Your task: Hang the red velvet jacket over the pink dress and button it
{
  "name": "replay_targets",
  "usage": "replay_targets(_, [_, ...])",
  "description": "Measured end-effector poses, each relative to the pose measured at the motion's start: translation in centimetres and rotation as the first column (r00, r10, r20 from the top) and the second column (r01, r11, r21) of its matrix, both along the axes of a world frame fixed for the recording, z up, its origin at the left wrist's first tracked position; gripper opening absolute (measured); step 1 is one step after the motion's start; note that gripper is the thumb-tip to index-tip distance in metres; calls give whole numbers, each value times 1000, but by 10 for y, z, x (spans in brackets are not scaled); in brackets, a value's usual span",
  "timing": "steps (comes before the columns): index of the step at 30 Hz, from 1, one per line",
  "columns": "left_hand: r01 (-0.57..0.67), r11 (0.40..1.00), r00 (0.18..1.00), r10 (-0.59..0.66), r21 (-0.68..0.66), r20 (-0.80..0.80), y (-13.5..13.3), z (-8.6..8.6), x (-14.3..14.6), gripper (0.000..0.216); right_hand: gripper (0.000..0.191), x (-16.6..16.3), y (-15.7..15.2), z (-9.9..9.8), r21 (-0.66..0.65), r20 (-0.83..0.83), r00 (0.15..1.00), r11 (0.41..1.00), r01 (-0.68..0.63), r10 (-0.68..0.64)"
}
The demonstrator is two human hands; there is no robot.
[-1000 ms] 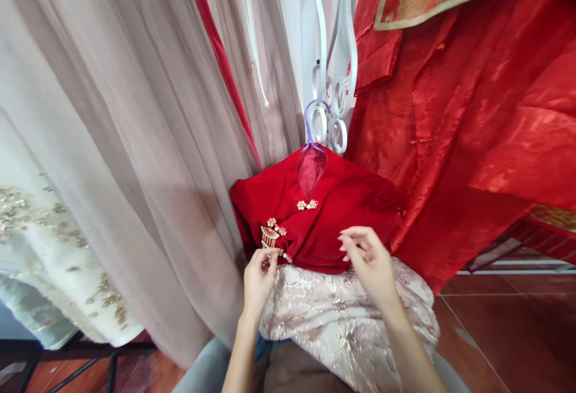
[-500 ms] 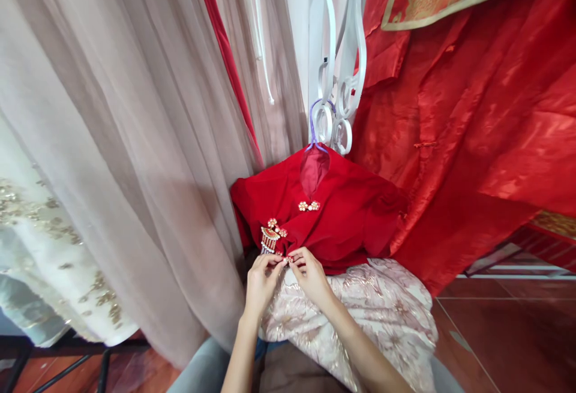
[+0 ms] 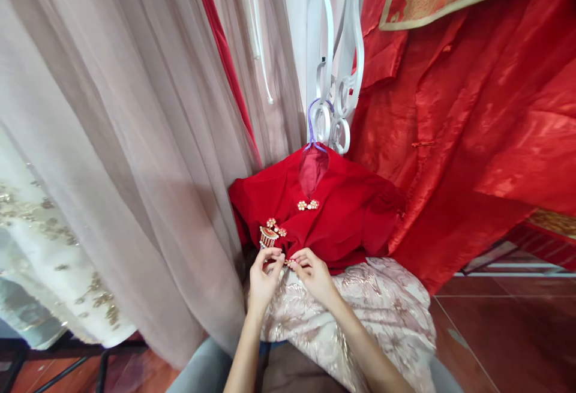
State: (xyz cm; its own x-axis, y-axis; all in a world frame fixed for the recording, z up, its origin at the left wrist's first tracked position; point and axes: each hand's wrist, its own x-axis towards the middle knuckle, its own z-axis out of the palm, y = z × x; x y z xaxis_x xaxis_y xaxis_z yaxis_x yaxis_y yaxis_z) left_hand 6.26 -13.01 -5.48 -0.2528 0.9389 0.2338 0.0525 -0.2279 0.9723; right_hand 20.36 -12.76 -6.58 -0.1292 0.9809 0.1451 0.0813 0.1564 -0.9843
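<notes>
A red velvet top [image 3: 342, 225] with short sleeves hangs in front of me on a purple hanger [image 3: 310, 120]. At its lower front edge, my left hand [image 3: 265, 276] pinches the velvet hem between thumb and fingers. Close beside it, my right hand [image 3: 312, 274] is closed on a small jewelled frog button [image 3: 290, 263], partly hidden by the fingertips. Above sits a fan-shaped tassel ornament [image 3: 268, 237] beside flower-shaped beads. At the neck opening, another flower-shaped frog button [image 3: 308, 205] is fastened. A pale floral brocade skirt [image 3: 382, 297] spreads below, across my lap.
A greyish-pink curtain [image 3: 148, 141] falls along the left, beside a white gown with gold sequins [image 3: 90, 297]. White scrolled metalwork [image 3: 342, 93] holds the hanger. Large red satin garments [image 3: 472, 111] hang at the right above red floor tiles [image 3: 517, 327].
My hands have drawn slightly apart at the lower frog button, the left fingers lifting a little. The top stays on its hanger, and the view has shifted very slightly.
</notes>
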Motion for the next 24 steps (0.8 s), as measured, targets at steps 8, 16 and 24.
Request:
replay_targets(8, [-11, 988, 902, 75, -151, 424, 24, 26, 15, 43, 15, 34, -16, 37, -112, -18, 950, 944, -312, 312])
replay_targets(16, [107, 980, 812, 12, -169, 584, 23, 41, 28, 36, 16, 32, -20, 48, -107, -18, 940, 934, -341, 341])
replay_targets(24, [28, 983, 841, 76, -183, 536, 36, 38, 29, 27, 16, 31, -24, 49, -106, -21, 945, 939, -326, 326])
